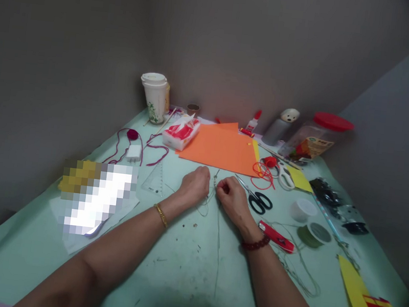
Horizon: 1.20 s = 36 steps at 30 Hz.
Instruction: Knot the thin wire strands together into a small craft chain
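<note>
My left hand (pixel 195 186) is closed, its fingertips turned away from view; thin green cord comes out around it. Close by on the right, my right hand (pixel 229 196) pinches the same kind of cord between thumb and forefinger. Between the two hands runs a short knotted piece of cord (pixel 215 180), its upper end just below the orange sheets. A long loose strand (pixel 219 234) trails from it down the table. Black-handled scissors (pixel 258 200) lie right of my right hand. A red cutter or folding knife (pixel 276 236) rests beside my right wrist.
Orange sheets (pixel 220 148) lie beyond my hands, with a tissue pack (pixel 182 132) on their left. A clear set square (pixel 154 181) is left of my left hand. A green cord spool (pixel 314 234) and white tub (pixel 302 210) stand right. A lidded cup (pixel 154 97) and red-capped jar (pixel 313 139) stand behind.
</note>
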Tool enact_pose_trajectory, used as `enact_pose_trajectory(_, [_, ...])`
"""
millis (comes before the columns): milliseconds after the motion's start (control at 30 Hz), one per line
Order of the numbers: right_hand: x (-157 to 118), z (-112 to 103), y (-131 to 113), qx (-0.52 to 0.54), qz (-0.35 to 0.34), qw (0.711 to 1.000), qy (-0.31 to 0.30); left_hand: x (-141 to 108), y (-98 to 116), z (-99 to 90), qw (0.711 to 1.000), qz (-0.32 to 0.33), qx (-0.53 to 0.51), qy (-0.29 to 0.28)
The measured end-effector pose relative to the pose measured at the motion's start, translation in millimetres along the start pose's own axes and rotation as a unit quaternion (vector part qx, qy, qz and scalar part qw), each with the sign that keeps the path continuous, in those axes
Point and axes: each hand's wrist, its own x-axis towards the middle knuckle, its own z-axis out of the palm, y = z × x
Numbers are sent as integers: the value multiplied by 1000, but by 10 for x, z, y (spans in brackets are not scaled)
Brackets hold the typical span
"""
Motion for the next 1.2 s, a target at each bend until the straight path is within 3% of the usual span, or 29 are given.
enact_pose_trajectory(200, [8, -37, 12, 27, 8, 1000, 6, -27, 5, -48, 996, 55, -65, -4])
enact_pose_trajectory(400, [19, -44, 58, 30, 5, 1000, 10, -7, 3, -26, 991, 3, -117, -66])
enact_pose_trajectory(600, [24, -83, 73, 31, -16, 999, -13, -3, 4, 28, 996, -2, -82, -30])
enact_pose_trajectory(667, [19, -116, 51, 47, 10, 999, -21, -3, 7, 36, 997, 5, -76, -22])
enact_pose_trajectory(833, [25, -151, -36, 54, 150, 987, -31, -16, 22, 25, 997, 23, -72, -2])
enact_pose_trajectory(1200, [71, -86, 32, 99, 145, 982, -66, -34, 32, 33, 999, 25, -46, -9])
